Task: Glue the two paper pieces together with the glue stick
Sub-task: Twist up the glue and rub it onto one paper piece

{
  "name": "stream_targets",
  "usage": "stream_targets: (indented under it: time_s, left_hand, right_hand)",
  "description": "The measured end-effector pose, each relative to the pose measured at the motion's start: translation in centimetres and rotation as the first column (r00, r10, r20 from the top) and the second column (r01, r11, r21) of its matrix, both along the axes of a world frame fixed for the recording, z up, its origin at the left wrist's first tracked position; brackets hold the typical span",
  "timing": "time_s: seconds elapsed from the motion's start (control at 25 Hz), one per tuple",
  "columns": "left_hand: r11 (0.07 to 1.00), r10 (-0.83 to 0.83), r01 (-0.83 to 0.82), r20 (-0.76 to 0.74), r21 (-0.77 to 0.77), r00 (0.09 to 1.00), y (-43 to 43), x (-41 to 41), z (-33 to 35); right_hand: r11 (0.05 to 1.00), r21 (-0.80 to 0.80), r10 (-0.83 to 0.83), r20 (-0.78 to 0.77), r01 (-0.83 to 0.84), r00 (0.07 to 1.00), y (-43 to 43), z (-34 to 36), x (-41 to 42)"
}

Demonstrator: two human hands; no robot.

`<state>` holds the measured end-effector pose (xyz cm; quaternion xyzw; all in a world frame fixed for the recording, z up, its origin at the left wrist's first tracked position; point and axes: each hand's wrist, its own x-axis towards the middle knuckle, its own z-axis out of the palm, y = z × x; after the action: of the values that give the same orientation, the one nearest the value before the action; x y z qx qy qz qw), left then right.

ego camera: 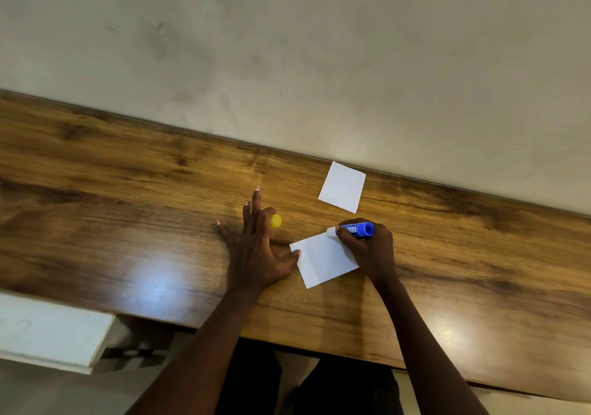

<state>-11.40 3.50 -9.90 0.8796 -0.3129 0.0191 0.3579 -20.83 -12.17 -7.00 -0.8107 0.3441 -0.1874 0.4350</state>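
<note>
Head view, and the count first: 2 paper pieces, 1 glue stick, 1 cap, 2 hands, all over 1 wooden table (128,207) that runs up to a pale wall (287,47).

The near paper (324,262) is a plain white rectangle, lying flat and turned at a slant, between the 2 hands. The far paper (342,187) is white too and about the same shape. It lies flat by the table's back edge, well apart from the first.

The right hand (367,251) has its fingers curled round the glue stick (358,230). The stick is a blue tube lying nearly level, its round base pointing right and its white tip poking out left. That tip sits at the top corner of the near paper; whether it actually touches I cannot tell.

The left hand (256,248) lies palm down on the wood with its fingers spread wide, and its thumb reaches across to touch the near paper's left edge. The yellow cap (276,221) sits right against the forefinger; whether that finger holds it I cannot tell.

At the lower left, 1 white board (48,334) juts out below the table edge.
</note>
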Motion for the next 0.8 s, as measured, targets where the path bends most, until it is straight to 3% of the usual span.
stream_targets:
  time_s: [0.24,0.44,0.52,0.6,0.64,0.68,0.72,0.8]
  left_hand:
    - [1.000,-0.003,0.003,-0.012,-0.003,1.000,0.0,-0.1,0.2]
    - [1.000,-0.010,0.010,-0.023,-0.012,1.000,0.0,-0.1,0.3]
    - [1.000,-0.011,0.011,-0.017,-0.013,1.000,0.1,-0.1,0.3]
    - [1.000,-0.014,0.014,-0.009,-0.013,1.000,0.0,-0.2,0.2]
    - [1.000,-0.011,0.011,-0.006,-0.014,1.000,0.0,-0.1,0.2]
    - [1.000,-0.005,0.004,-0.004,-0.017,1.000,0.0,-0.1,0.2]
    - [1.000,-0.001,0.001,-0.004,-0.016,1.000,0.0,-0.1,0.2]
    - [1.000,-0.004,0.004,-0.012,-0.012,1.000,0.0,-0.1,0.2]
  right_hand:
    - [0.998,-0.045,-0.038,-0.005,0.038,0.999,-0.9,0.1,-0.7]
    - [0.995,0.014,-0.100,-0.040,0.100,0.994,-1.3,0.1,-0.4]
    - [0.969,0.144,-0.210,0.040,0.202,0.977,-1.3,0.3,-0.7]
    - [0.883,0.302,-0.437,0.245,0.360,0.866,-0.8,1.1,-1.4]
    - [0.858,0.280,-0.507,0.324,0.431,0.799,-0.1,1.4,-1.9]
    - [0.861,0.173,-0.507,0.349,0.478,0.788,0.8,1.5,-2.1]
    - [0.882,0.017,-0.452,0.309,0.470,0.837,2.0,1.3,-2.3]
    - [0.937,-0.217,-0.270,0.053,0.275,0.961,5.1,0.4,-1.9]
